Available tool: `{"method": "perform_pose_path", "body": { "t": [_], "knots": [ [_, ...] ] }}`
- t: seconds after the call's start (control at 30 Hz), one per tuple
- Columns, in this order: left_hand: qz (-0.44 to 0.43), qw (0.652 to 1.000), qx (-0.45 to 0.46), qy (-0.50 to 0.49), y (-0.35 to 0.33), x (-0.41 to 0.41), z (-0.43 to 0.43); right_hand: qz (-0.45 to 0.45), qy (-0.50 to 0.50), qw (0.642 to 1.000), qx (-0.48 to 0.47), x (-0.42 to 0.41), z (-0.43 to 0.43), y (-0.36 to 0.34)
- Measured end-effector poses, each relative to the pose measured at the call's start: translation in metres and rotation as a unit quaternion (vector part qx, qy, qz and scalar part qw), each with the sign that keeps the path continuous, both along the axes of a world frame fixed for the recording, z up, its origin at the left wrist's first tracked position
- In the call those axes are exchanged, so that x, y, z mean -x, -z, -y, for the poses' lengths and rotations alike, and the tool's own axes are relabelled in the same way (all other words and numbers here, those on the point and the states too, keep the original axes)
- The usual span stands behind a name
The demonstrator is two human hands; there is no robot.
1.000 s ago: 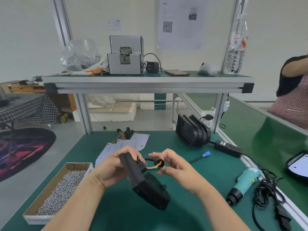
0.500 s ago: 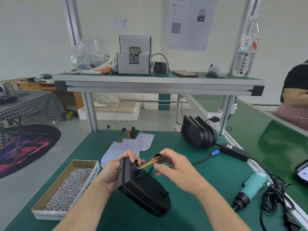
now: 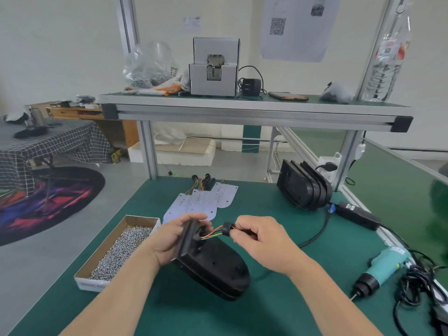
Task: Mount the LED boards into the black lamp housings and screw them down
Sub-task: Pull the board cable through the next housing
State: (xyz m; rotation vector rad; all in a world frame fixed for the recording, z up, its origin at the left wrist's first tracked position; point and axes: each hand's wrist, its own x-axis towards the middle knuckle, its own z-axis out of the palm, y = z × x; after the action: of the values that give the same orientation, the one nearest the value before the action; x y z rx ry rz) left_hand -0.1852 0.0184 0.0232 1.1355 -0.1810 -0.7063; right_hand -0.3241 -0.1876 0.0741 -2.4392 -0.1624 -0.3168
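My left hand [image 3: 169,238] grips a black lamp housing [image 3: 215,270] by its upper end, held tilted above the green table with its back facing me. Coloured wires [image 3: 213,233] come out of the housing's top. My right hand [image 3: 261,241] pinches the black round connector [image 3: 227,229] at the end of those wires, pulled out to the right. Several white LED boards [image 3: 203,202] with wire tails lie overlapped behind my hands. A stack of black housings [image 3: 303,187] stands on edge at the back right.
A cardboard box of screws [image 3: 116,251] sits at the left. A teal electric screwdriver [image 3: 380,270] with tangled cables lies at the right, a black power adapter [image 3: 356,214] behind it. The overhead shelf [image 3: 254,110] carries a grey screw feeder [image 3: 214,69].
The housing has turned so its back faces me, and my right hand has drawn the connector and wires out to the right. The camera view has shifted left.
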Motion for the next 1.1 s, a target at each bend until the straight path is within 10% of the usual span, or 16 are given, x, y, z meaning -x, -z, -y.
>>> {"method": "perform_pose_path", "body": {
  "t": [0.2, 0.37, 0.5, 0.67, 0.97, 1.1],
  "knots": [
    [0.38, 0.905, -0.178, -0.063, -0.057, 0.02, -0.025, 0.007, 0.056, 0.994, 0.092, -0.013, -0.017, -0.006],
    [0.653, 0.656, -0.368, 0.087, -0.067, 0.056, 0.011, -0.031, 0.054, 0.991, 0.12, -0.021, -0.028, -0.016],
    [0.688, 0.575, -0.443, 0.006, -0.05, 0.05, 0.027, -0.028, 0.039, 0.992, 0.114, -0.019, -0.031, -0.019],
    [0.677, 0.59, -0.439, -0.032, -0.019, 0.045, 0.027, 0.063, 0.098, 0.982, 0.15, -0.011, -0.041, -0.014],
    [0.49, 0.78, -0.387, 0.03, -0.011, 0.048, 0.019, 0.141, 0.125, 0.968, 0.168, 0.002, -0.041, -0.027],
    [0.484, 0.795, -0.365, 0.001, -0.024, 0.048, 0.025, 0.137, 0.156, 0.972, 0.107, 0.007, -0.03, -0.029]
  ]
}}
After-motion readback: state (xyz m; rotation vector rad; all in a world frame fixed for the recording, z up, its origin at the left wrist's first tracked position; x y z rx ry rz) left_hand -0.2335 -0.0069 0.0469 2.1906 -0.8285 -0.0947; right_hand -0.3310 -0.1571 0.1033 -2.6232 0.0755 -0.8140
